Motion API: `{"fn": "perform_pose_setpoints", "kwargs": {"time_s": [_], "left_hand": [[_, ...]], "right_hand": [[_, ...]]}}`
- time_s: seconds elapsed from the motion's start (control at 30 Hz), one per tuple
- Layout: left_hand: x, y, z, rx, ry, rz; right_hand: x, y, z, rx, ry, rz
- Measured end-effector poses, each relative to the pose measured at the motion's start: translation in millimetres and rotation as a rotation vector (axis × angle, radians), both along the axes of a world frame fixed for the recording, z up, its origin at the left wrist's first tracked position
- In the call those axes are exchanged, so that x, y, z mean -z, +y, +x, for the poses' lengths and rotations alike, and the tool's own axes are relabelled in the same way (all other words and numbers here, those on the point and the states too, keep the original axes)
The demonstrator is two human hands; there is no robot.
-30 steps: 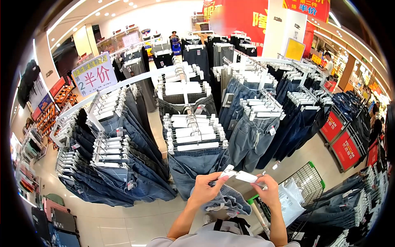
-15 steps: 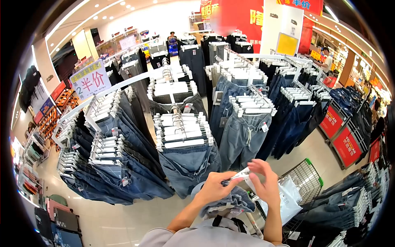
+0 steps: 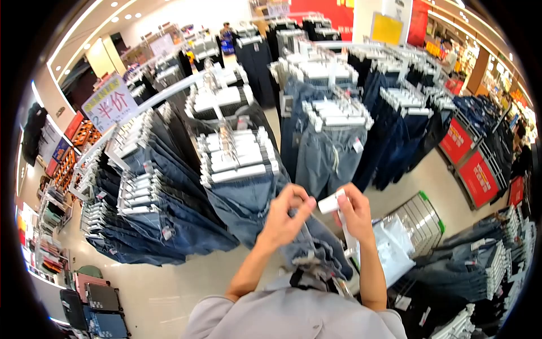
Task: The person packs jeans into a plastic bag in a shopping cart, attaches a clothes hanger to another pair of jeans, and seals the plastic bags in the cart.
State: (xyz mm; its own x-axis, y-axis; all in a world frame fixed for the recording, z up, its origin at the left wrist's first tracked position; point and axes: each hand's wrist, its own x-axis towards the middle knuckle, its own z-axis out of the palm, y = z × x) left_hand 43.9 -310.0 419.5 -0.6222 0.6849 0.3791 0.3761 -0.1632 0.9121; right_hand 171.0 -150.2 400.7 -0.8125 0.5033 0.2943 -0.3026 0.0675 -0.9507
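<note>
White piece (image 3: pixel 327 203) is pinched by the right hand (image 3: pixel 355 214); just beside it, the left hand (image 3: pixel 283 222) is curled narrow, any hold unclear; denim trousers (image 3: pixel 319 242) are seen below.

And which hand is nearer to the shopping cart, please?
Right. In this view, the right hand is just left of the shopping cart; the left hand is farther left.

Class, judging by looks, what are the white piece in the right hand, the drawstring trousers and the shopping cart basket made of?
White piece: paper or plastic, unclear; plain, smooth-looking surface.
Drawstring trousers: probably denim, matt; faded grey-blue, soft folds.
Shopping cart basket: likely metal, slight sheen; thin wire mesh.
</note>
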Motion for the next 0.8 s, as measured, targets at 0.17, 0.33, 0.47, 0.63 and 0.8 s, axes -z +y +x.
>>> {"fn": "perform_pose_setpoints", "kwargs": {"time_s": [0.17, 0.33, 0.47, 0.63, 0.8], "left_hand": [[4, 6, -14, 0.017, -0.019, -0.049], [1, 16, -9, 0.07, -0.071, -0.059], [9, 22, -11, 0.06, -0.035, -0.054], [9, 25, -13, 0.075, 0.024, -0.06], [7, 28, -10, 0.073, 0.03, -0.035]], "right_hand": [[-4, -3, 6, 0.099, 0.0, 0.133], [1, 3, 5, 0.203, 0.061, 0.37], [2, 2, 7, 0.21, 0.1, 0.358], [0, 1, 5, 0.264, 0.091, 0.461], [-4, -3, -2, 0.25, 0.137, 0.554]]}}
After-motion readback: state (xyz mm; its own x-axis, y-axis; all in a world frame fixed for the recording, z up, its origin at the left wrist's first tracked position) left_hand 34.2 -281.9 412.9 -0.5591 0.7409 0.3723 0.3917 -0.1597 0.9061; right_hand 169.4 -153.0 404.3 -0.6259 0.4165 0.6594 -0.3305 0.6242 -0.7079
